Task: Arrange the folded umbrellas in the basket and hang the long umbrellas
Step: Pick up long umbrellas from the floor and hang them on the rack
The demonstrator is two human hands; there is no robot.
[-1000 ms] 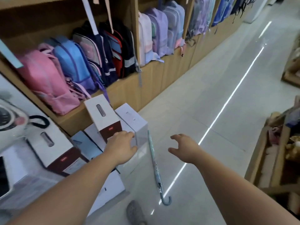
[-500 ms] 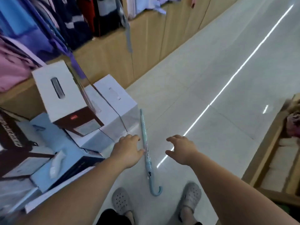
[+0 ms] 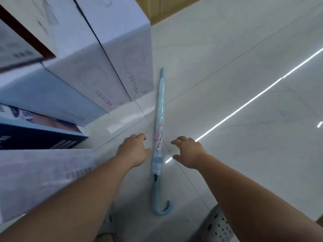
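A long light-blue umbrella (image 3: 160,123) in a clear sleeve lies flat on the pale tiled floor, tip pointing away from me, curved handle nearest my feet. My left hand (image 3: 134,151) hovers just left of its shaft, fingers spread, thumb close to the sleeve. On the other side of the shaft is my right hand (image 3: 188,152), fingers curled and apart, empty. Neither hand grips the umbrella. No basket or hanging rail is in view.
Stacked white and blue cardboard boxes (image 3: 104,58) crowd the left side, right up to the umbrella's upper half. A wooden shelf base (image 3: 157,9) runs along the top. My grey perforated clogs (image 3: 218,226) stand at the bottom edge. Glossy floor stretches to the right.
My view has tipped steeply down toward the floor. Both hands have dropped to either side of the umbrella's lower shaft; the left hand has left the boxes.
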